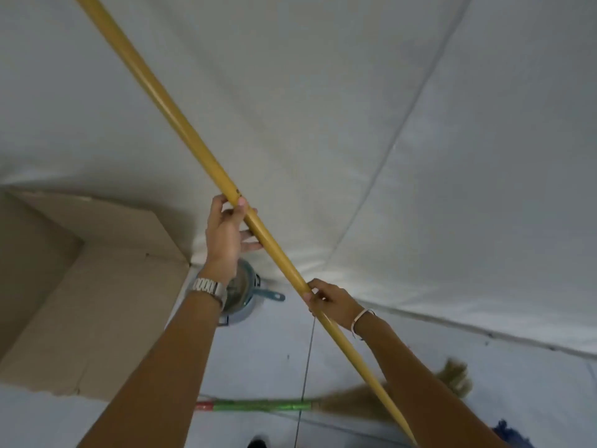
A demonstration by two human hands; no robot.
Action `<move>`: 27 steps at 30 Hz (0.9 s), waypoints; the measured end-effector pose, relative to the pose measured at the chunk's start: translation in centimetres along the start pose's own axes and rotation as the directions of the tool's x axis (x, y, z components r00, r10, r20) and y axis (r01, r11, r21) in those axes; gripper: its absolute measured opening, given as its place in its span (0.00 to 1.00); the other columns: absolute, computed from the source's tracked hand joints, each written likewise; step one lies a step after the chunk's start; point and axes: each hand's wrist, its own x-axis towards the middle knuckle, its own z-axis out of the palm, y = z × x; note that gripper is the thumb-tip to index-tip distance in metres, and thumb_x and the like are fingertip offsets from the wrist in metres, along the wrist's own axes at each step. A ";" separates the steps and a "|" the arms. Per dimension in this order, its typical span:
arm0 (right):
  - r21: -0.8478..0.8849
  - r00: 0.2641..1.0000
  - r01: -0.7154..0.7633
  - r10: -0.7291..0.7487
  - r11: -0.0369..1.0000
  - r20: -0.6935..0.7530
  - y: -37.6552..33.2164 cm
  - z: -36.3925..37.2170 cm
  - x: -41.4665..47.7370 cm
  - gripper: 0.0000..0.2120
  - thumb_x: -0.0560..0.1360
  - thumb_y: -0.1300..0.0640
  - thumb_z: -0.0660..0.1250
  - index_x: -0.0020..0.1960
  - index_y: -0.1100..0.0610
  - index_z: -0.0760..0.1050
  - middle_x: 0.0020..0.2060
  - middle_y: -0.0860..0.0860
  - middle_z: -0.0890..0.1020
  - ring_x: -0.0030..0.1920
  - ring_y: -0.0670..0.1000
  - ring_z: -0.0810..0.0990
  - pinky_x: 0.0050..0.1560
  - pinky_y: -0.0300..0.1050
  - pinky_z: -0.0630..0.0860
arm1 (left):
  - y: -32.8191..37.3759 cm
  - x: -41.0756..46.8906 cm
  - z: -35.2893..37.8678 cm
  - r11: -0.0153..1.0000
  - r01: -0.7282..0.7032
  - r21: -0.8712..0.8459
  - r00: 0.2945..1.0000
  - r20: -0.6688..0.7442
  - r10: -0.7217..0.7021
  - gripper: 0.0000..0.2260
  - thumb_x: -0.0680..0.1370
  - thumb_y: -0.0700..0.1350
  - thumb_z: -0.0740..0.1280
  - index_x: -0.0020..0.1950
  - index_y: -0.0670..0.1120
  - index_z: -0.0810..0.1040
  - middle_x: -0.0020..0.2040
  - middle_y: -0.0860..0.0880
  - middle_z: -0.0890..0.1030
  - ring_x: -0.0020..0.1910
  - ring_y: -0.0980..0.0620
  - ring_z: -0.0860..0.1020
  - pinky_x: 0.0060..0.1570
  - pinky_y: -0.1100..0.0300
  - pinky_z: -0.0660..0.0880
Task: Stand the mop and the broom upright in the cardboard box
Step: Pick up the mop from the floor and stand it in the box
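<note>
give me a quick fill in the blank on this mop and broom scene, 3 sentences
1. Both hands grip the long wooden mop handle; the left hand sits ____ on it than the right hand.
2. The broom with the green handle lies flat on the ____.
3. The cardboard box stands on the person's ____ side.

Missing words: higher; floor; left

Both hands grip the slanted mop handle [200, 150], left hand [226, 234] higher, right hand [332, 302] lower; broom [290, 405] flat on floor [258, 357], cardboard box [97, 286] left.
</note>
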 end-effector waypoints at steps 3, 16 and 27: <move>0.034 0.993 0.099 -0.096 0.995 -0.073 -7.9 -4.0 -3.5 0.07 0.76 0.48 0.60 0.39 0.40 0.70 0.37 0.55 0.79 0.41 0.57 0.80 0.49 0.55 0.78 | 10.8 -1.9 0.9 0.991 -0.128 0.040 0.989 0.077 0.124 0.03 0.79 0.50 0.62 0.48 0.53 0.70 0.48 0.46 0.80 0.43 0.42 0.82 0.31 0.51 0.81; 0.166 0.908 0.409 -0.382 0.897 -0.172 -23.6 -4.2 -13.6 0.04 0.75 0.48 0.62 0.42 0.44 0.69 0.44 0.57 0.76 0.51 0.63 0.79 0.53 0.60 0.79 | 32.1 -16.1 -1.7 0.853 -0.509 0.117 0.824 0.351 0.444 0.07 0.77 0.48 0.64 0.54 0.50 0.73 0.48 0.47 0.81 0.43 0.42 0.82 0.38 0.45 0.82; 0.149 0.818 0.554 -0.503 0.819 -0.279 -35.1 7.9 -10.9 0.11 0.69 0.57 0.71 0.37 0.50 0.69 0.34 0.48 0.77 0.35 0.48 0.77 0.40 0.45 0.79 | 37.0 -17.8 -15.1 0.736 -0.628 0.254 0.761 0.397 0.512 0.07 0.77 0.47 0.65 0.54 0.55 0.73 0.53 0.42 0.80 0.48 0.43 0.82 0.40 0.47 0.82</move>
